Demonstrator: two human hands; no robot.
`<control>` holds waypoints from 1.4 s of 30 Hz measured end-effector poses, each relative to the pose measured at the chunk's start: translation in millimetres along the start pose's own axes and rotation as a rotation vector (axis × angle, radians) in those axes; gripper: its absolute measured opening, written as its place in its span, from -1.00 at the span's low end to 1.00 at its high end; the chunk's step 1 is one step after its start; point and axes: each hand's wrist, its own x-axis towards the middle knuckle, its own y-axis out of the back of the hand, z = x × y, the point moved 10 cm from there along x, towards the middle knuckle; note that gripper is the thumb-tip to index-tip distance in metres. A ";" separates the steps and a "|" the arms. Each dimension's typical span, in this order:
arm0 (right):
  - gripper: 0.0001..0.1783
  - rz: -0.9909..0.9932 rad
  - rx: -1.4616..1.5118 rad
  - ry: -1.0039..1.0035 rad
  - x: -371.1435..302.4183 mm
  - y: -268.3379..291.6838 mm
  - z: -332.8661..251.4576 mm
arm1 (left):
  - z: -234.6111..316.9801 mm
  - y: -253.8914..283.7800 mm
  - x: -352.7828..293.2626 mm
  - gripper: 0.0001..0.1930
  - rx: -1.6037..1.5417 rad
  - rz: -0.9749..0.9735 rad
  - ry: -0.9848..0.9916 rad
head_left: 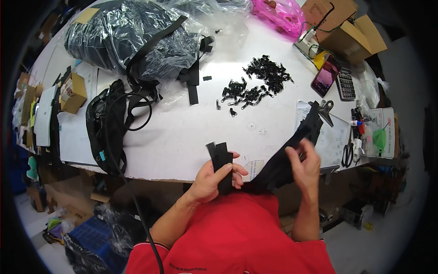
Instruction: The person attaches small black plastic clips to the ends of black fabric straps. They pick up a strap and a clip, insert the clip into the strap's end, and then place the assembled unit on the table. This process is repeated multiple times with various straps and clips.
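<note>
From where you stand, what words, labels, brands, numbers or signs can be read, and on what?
I copy out no wording; print shows on:
Shirt: dark row, too small to read.
Calculator: key marks, too small.
Phone: screen too blurred.
Open carton: faint print, too blurred.
Paper at right: rows, too small.
</note>
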 end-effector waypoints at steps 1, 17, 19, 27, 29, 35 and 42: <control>-0.63 0.110 -0.178 0.109 6.0 17.9 -1.8 | -3.6 -2.7 1.7 -0.74 0.036 -0.063 0.029; -0.77 -0.405 1.050 -0.272 -61.3 -99.1 -35.0 | 27.6 -13.9 -27.1 -0.82 0.857 -0.025 -0.748; -0.76 -0.358 0.957 -0.192 -59.1 -91.9 -35.1 | 21.5 7.2 -19.2 -0.84 0.597 0.086 -0.550; -0.66 -0.162 0.556 0.195 -48.8 -57.3 -57.5 | 13.9 7.9 -13.9 -0.76 0.735 -0.067 -0.340; -0.67 -0.253 0.545 0.216 -52.1 -62.5 -66.7 | 36.3 -4.2 -18.6 -0.74 0.769 -0.026 -0.510; -0.73 -0.385 0.695 0.047 -61.3 -87.1 -58.6 | 46.5 -18.4 -31.8 -0.72 0.926 -0.070 -0.750; -0.79 -0.436 0.515 -0.021 -5.2 -138.9 -35.1 | 48.9 3.3 -35.0 -0.81 0.804 0.122 -0.878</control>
